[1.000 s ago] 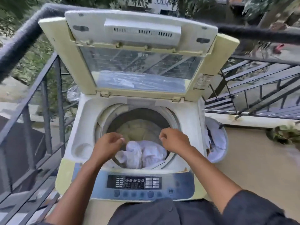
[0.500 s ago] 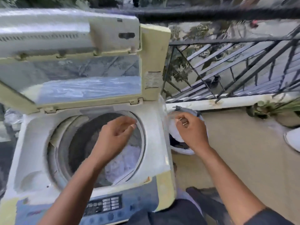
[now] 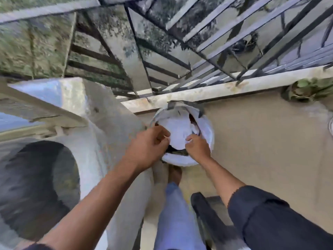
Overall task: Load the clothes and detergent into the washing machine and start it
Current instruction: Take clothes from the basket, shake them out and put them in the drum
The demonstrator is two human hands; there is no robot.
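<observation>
At nine o'clock the washing machine drum (image 3: 37,186) gapes. At centre, the left hand (image 3: 149,143) and right hand (image 3: 197,148) curl their fingers into white clothes (image 3: 177,131) in the white bucket (image 3: 210,139). Soft, light cloth, probably; bunched folds should hold best.
</observation>
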